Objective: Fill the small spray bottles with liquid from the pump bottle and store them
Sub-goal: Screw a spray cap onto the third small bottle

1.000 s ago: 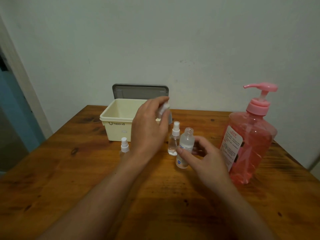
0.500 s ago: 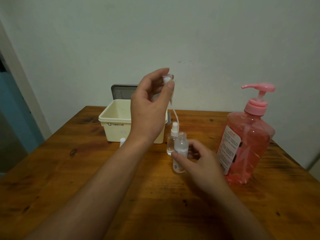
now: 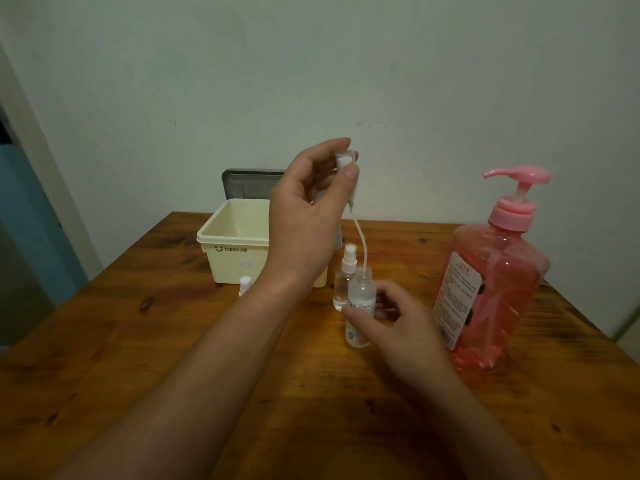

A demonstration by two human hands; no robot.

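Observation:
My right hand point(image 3: 398, 323) holds a small clear spray bottle point(image 3: 361, 299) upright on the wooden table point(image 3: 104, 358), its neck uncapped. My left hand point(image 3: 308, 220) is raised above it and pinches the white spray head point(image 3: 346, 161). The head's thin dip tube point(image 3: 360, 240) hangs down with its tip at or just inside the bottle's neck. A second small spray bottle point(image 3: 344, 277), capped, stands just behind. A third one point(image 3: 244, 285) is mostly hidden behind my left forearm. The big pink pump bottle point(image 3: 491, 289) stands at the right.
A cream plastic box point(image 3: 235, 251) stands open at the back of the table, its grey lid point(image 3: 249, 183) upright against the wall. A doorway and a blue surface lie at the far left. The table's right edge runs close behind the pump bottle.
My left hand has lifted the spray head up off the bottle, drawing the dip tube out almost fully. My right hand still steadies the bottle in the same spot.

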